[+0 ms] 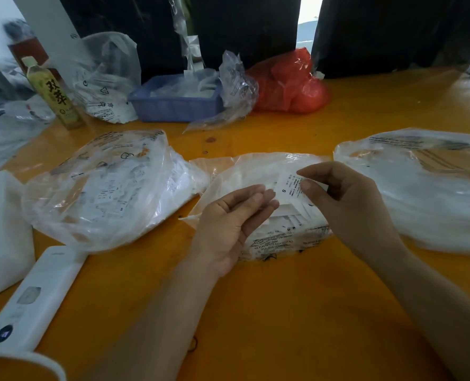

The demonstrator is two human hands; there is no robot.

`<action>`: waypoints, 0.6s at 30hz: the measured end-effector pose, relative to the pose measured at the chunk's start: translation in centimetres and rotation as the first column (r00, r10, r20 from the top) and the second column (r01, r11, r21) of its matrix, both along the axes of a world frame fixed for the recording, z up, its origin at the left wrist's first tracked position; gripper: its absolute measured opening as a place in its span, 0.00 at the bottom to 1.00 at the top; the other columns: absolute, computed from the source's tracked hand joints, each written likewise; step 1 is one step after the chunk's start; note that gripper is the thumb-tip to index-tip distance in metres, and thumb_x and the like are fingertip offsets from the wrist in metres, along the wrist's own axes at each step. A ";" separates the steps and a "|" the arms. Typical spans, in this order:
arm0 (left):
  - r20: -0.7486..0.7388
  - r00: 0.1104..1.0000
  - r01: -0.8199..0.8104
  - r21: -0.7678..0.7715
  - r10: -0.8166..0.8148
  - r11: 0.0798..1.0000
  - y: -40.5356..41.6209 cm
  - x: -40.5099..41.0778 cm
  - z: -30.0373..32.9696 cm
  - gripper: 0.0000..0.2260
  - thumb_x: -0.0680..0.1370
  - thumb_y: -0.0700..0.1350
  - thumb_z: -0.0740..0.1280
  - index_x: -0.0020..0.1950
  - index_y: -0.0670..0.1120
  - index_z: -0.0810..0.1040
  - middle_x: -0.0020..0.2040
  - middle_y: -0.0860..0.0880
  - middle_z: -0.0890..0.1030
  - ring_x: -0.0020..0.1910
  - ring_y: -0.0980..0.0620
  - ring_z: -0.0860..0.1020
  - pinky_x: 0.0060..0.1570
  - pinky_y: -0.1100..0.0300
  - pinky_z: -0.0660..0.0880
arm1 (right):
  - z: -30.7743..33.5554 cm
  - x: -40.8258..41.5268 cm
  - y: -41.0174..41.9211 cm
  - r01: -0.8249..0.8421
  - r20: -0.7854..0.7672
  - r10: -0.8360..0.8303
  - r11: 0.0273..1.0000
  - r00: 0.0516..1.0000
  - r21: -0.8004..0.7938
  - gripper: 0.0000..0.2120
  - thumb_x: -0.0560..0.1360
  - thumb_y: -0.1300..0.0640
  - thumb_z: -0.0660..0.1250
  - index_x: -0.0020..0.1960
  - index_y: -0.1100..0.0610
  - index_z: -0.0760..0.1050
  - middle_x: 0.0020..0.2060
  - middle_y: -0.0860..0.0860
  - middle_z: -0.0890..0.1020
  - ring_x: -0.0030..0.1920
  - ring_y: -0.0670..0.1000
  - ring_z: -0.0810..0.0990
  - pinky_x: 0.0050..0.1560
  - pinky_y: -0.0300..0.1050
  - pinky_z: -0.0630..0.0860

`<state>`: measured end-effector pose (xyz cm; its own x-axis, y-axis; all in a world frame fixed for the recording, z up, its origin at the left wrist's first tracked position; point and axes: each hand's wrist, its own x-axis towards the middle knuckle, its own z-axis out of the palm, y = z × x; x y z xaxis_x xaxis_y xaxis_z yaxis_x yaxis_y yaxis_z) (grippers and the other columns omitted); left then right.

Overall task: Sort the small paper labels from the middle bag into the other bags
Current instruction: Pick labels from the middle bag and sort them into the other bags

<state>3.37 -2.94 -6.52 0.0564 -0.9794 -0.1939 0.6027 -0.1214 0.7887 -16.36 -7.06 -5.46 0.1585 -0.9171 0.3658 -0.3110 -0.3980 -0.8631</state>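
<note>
Left bag (102,188), holding labels, lies toward the desk's (283,312) left edge. Left hand (229,225), fingers straight and relaxed, rests beside the middle bag (256,171). Right hand (349,207) pinches an "S" label (290,188) over that bag, long axis running away from the person. Right bag (434,188) is nearer this hand.

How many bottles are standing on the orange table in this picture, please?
1. The bottle, with a yellow-green label, stands at the far left of the table, beside a white plastic bag. Others may be hidden behind the bags.
</note>
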 end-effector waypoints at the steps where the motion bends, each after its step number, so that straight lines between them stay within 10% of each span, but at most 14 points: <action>1: -0.001 1.000 0.010 -0.002 -0.010 1.000 0.0 0.0 0.0 0.09 0.71 0.36 0.74 0.50 0.38 0.88 0.53 0.35 0.87 0.54 0.40 0.88 0.48 0.60 0.85 | 0.0 0.1 0.0 0.004 -0.009 -0.004 1.000 1.000 -0.009 0.08 0.80 0.53 0.70 0.54 0.40 0.79 0.47 0.35 0.83 0.44 0.48 0.83 0.43 0.43 0.80; 18: 0.026 0.998 0.051 -0.030 -0.050 0.998 0.1 -0.1 -0.1 0.10 0.71 0.37 0.74 0.51 0.40 0.88 0.50 0.40 0.88 0.52 0.43 0.88 0.49 0.61 0.84 | 0.0 0.4 0.6 0.012 -0.231 -0.059 0.980 0.971 -0.201 0.07 0.80 0.58 0.69 0.57 0.51 0.81 0.45 0.32 0.80 0.37 0.47 0.78 0.38 0.38 0.75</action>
